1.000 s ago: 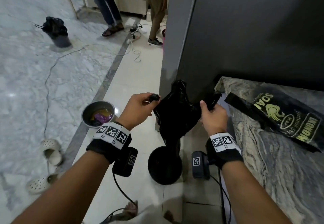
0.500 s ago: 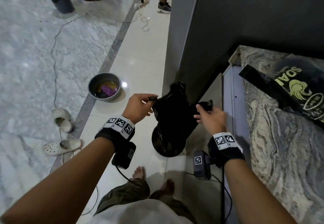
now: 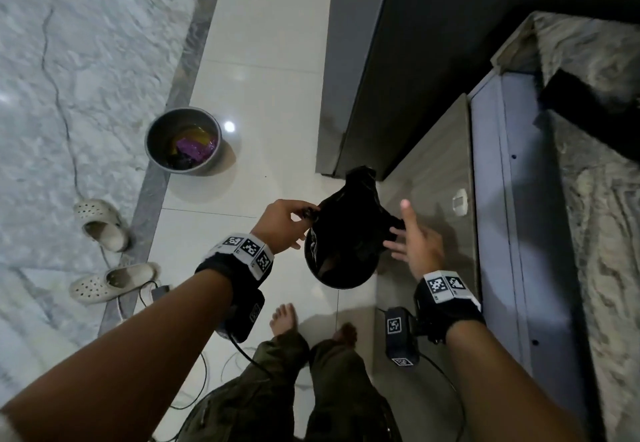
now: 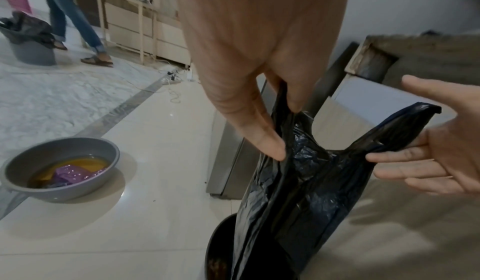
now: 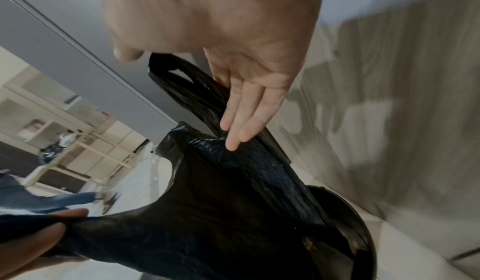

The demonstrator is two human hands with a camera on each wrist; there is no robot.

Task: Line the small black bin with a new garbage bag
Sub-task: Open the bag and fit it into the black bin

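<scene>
Garbage bag (image 3: 349,220), black, thin plastic with loop handles, hangs over the small black bin (image 3: 341,277); its lower end drops inside the bin's mouth, the upper part is bunched above the rim. Bin stands on pale floor tile (image 3: 263,88) just beside a wood-grain cabinet panel (image 3: 433,164) and near the foot of a dark grey appliance (image 3: 363,60).

Left hand (image 3: 282,225) pinches one handle of the bag between thumb and fingers, at the bag's left edge; left-wrist view shows the plastic gathered under the fingertips (image 4: 272,151).

Right hand (image 3: 415,240) is spread, fingers straight, thumb lifted clear. Its fingertips (image 5: 233,140) touch the bag's other side near the second handle, with nothing gripped.

Grey basin (image 3: 183,142) with yellowish liquid and a purple object sits on the tile to the left, well apart from the bin. Two white clogs (image 3: 104,254) lie on the marble floor nearby. Bare feet (image 3: 285,318) stand just below the bin.
</scene>
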